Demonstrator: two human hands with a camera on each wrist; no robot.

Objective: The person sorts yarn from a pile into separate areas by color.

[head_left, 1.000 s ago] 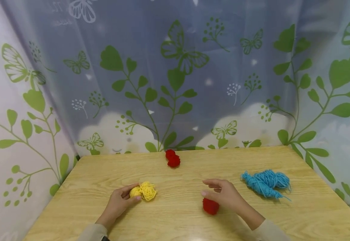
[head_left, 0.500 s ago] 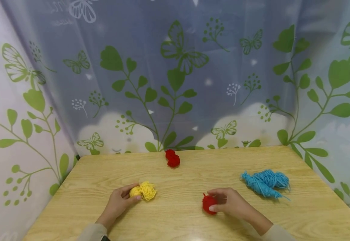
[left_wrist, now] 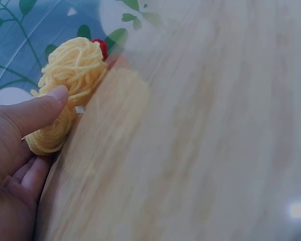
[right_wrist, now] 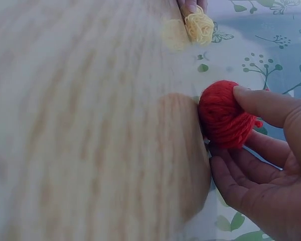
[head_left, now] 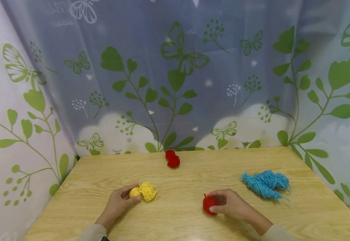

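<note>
On the left of the table, my left hand [head_left: 117,203] holds a yellow yarn bundle [head_left: 148,191] made of two lumps. In the left wrist view, the thumb of that left hand [left_wrist: 12,143] lies over the yellow yarn [left_wrist: 75,68], with fingers curled below the smaller lump. Right of centre, my right hand [head_left: 233,205] grips a red yarn ball [head_left: 208,205] resting on the table. The right wrist view has the thumb of the right hand [right_wrist: 271,175] on one side of the red ball [right_wrist: 223,113] and the fingers at its other side.
A second red yarn bundle [head_left: 172,159] lies by the back edge of the wooden table [head_left: 181,221]. To the right is a larger blue yarn bundle [head_left: 266,183] with a loose strand. A curtain [head_left: 151,50] printed with leaves and butterflies hangs behind.
My right hand has come down from above the red yarn ball to its right side and taken hold of it. The left hand stays on the yellow yarn.
</note>
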